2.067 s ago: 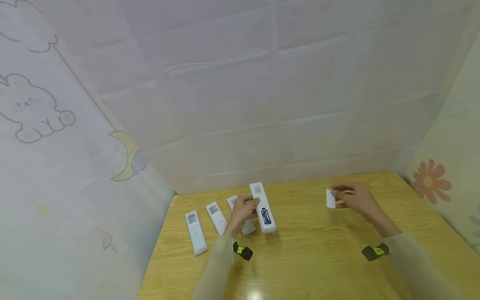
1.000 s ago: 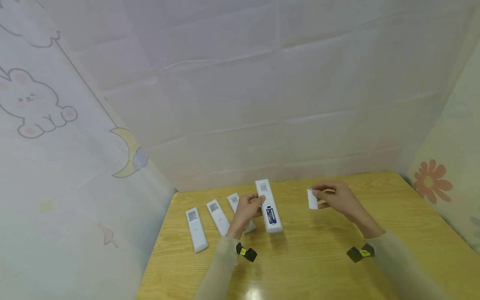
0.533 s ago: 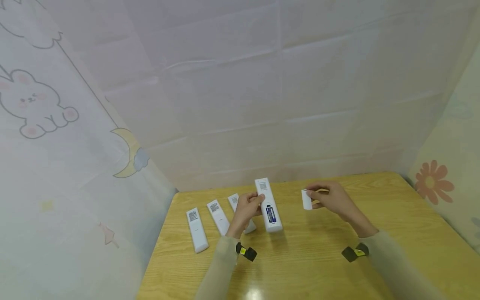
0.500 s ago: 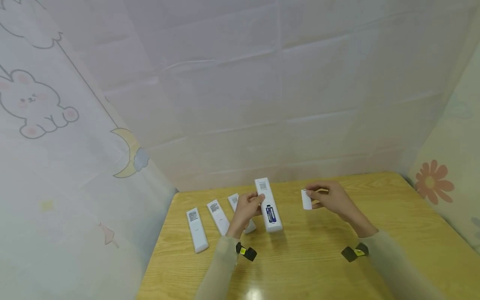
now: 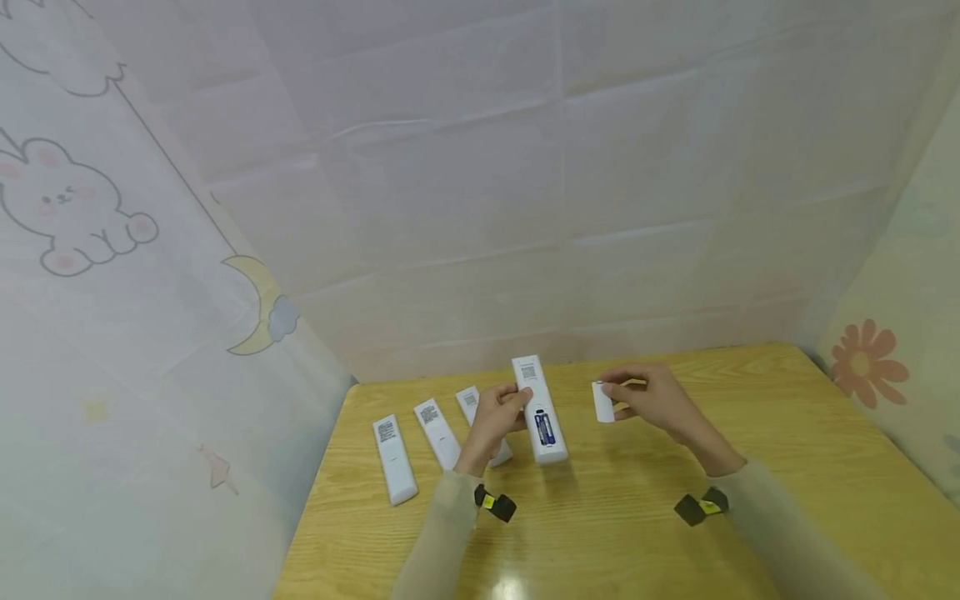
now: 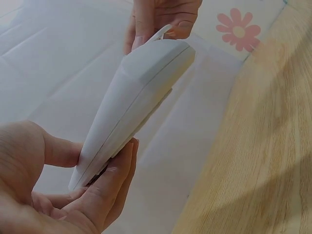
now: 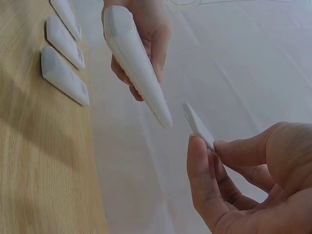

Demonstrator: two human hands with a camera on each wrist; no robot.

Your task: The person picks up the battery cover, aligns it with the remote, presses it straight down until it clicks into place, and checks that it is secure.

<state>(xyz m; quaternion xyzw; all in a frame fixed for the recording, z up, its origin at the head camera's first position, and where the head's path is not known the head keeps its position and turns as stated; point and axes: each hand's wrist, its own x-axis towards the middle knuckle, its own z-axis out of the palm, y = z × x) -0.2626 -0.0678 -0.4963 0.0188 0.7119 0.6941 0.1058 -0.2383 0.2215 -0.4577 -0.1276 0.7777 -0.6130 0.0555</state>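
My left hand (image 5: 498, 422) grips a white remote control (image 5: 529, 398) by its side, thumb on the back face. The remote's back is toward the head camera, and its uncovered battery compartment shows blue batteries (image 5: 545, 429). To the right, my right hand (image 5: 656, 406) pinches a small white battery cover (image 5: 603, 403) between thumb and fingers. A gap separates cover and remote in the right wrist view, where the cover (image 7: 198, 124) is seen nearly edge-on. In the left wrist view the remote (image 6: 117, 107) appears from its side, held between thumb and fingers.
Three more white remotes lie back-up on the wooden table (image 5: 637, 517): a left one (image 5: 394, 462), a middle one (image 5: 437, 433), and a third remote (image 5: 467, 403) partly behind my left hand. A pale cloth wall (image 5: 465, 208) rises along the table's back edge.
My right hand has moved left with the battery cover, closer to the remote. My left hand and its remote shifted slightly right early on and have stayed nearly still since.
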